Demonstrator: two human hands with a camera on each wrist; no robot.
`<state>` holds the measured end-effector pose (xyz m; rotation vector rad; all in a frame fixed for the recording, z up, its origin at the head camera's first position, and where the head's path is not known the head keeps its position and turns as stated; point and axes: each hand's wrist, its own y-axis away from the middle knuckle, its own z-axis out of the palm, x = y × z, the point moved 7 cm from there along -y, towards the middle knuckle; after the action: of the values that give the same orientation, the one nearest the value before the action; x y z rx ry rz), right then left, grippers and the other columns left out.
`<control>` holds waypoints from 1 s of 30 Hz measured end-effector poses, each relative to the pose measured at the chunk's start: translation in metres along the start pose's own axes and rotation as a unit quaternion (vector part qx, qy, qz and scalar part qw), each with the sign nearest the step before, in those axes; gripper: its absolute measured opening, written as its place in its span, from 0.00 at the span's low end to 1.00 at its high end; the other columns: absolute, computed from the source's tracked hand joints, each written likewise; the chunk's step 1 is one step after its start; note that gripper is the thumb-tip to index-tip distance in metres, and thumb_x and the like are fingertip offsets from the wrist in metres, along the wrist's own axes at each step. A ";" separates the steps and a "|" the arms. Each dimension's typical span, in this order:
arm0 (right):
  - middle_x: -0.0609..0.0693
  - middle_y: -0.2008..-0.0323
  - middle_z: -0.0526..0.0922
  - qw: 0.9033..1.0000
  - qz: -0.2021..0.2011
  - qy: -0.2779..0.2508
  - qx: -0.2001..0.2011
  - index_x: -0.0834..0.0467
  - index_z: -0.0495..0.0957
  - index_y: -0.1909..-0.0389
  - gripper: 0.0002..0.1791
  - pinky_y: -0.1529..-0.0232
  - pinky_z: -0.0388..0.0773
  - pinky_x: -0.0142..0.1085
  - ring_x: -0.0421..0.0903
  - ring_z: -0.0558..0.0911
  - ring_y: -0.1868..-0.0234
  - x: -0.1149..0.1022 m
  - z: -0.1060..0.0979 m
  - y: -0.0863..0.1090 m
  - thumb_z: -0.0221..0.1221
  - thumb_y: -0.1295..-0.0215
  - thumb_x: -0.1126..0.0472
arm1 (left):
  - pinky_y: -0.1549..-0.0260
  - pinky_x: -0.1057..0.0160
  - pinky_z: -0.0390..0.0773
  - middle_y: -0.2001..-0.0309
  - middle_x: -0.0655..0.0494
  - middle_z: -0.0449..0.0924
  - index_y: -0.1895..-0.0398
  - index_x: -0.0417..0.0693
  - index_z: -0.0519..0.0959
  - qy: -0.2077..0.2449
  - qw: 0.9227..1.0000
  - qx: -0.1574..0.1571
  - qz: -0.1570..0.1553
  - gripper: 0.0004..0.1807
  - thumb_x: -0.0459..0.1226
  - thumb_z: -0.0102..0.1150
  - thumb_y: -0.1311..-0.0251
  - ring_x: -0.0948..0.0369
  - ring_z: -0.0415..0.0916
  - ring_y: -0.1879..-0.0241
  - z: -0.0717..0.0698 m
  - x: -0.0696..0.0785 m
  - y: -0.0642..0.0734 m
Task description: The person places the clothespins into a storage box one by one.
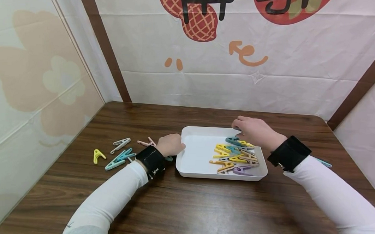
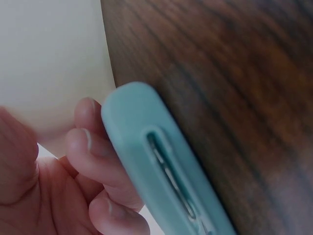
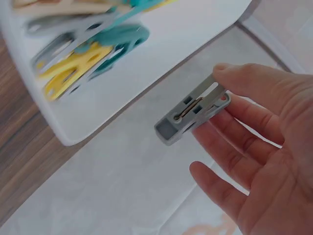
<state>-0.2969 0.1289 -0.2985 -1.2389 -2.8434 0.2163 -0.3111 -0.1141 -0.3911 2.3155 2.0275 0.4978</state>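
Note:
My right hand (image 1: 257, 132) is over the back right of the white tray (image 1: 194, 167). It pinches a grey clothespin (image 3: 188, 115) between thumb and fingers. At the tray's left side, my left hand (image 1: 170, 145) grips the rim, thumb on one side and fingers curled on the other. Close to those fingers a teal clothespin (image 2: 151, 147) partly covers them in the left wrist view. Inside the tray's right half lie several clothespins, among them a purple clothespin (image 1: 242, 170), a yellow clothespin (image 3: 73, 68) and a dark teal clothespin (image 1: 234, 141).
Left of the tray, loose on the wooden table (image 1: 182, 208), lie a yellow clothespin (image 1: 98, 156), a grey-white clothespin (image 1: 121, 143), a blue clothespin (image 1: 120, 159) and pink ones (image 1: 146, 142). Another blue clothespin (image 1: 324, 162) shows beside the right forearm. A printed curtain (image 1: 208, 89) hangs behind.

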 end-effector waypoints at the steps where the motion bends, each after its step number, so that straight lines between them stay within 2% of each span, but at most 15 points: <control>1: 0.53 0.62 0.79 1.000 -0.008 -0.004 -0.003 0.61 0.80 0.54 0.16 0.65 0.78 0.40 0.46 0.79 0.66 -0.005 0.001 -0.003 0.69 0.44 0.65 | 0.76 0.60 0.68 0.74 0.52 0.72 0.59 0.41 0.77 0.000 1.000 0.000 0.000 0.14 0.43 0.49 0.31 0.56 0.71 0.75 0.000 0.000 0.000; 7: 0.52 0.61 0.80 0.998 -0.032 -0.021 -0.043 0.61 0.79 0.53 0.15 0.62 0.78 0.40 0.46 0.79 0.64 -0.028 0.014 -0.024 0.67 0.40 0.63 | 0.77 0.60 0.67 0.76 0.52 0.71 0.65 0.43 0.76 -0.003 1.000 -0.001 0.004 0.13 0.44 0.49 0.31 0.57 0.70 0.77 -0.001 0.001 0.000; 12: 0.51 0.63 0.82 0.995 -0.006 -0.060 -0.086 0.62 0.78 0.52 0.14 0.60 0.77 0.40 0.45 0.79 0.64 -0.031 0.027 -0.042 0.65 0.38 0.63 | 0.76 0.60 0.67 0.76 0.53 0.71 0.64 0.43 0.77 -0.006 1.000 0.001 -0.001 0.14 0.44 0.49 0.31 0.57 0.70 0.76 -0.001 0.001 -0.001; 16: 0.50 0.67 0.80 0.989 0.016 -0.093 -0.116 0.64 0.76 0.52 0.13 0.63 0.76 0.37 0.44 0.77 0.68 -0.027 0.039 -0.051 0.63 0.36 0.64 | 0.75 0.59 0.68 0.75 0.52 0.72 0.61 0.41 0.77 -0.003 1.000 0.002 0.000 0.14 0.44 0.50 0.31 0.56 0.71 0.75 0.000 0.001 -0.001; 24: 0.50 0.70 0.78 0.984 0.027 -0.052 -0.166 0.64 0.78 0.55 0.14 0.64 0.75 0.37 0.45 0.76 0.70 -0.022 0.053 -0.055 0.65 0.37 0.61 | 0.75 0.59 0.69 0.74 0.52 0.73 0.58 0.40 0.78 -0.003 1.000 0.004 0.000 0.15 0.44 0.50 0.31 0.56 0.72 0.75 0.000 0.001 0.000; 30: 0.49 0.71 0.77 0.985 0.020 -0.016 -0.173 0.61 0.79 0.60 0.11 0.65 0.72 0.37 0.45 0.73 0.71 -0.018 0.058 -0.054 0.66 0.38 0.59 | 0.75 0.59 0.69 0.73 0.52 0.73 0.58 0.41 0.78 0.002 1.000 0.002 -0.005 0.15 0.44 0.50 0.31 0.56 0.72 0.74 0.000 0.000 -0.001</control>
<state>-0.3284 0.0727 -0.3482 -1.3548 -2.9736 -0.2741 -0.3118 -0.1141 -0.3912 2.3078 2.0411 0.4986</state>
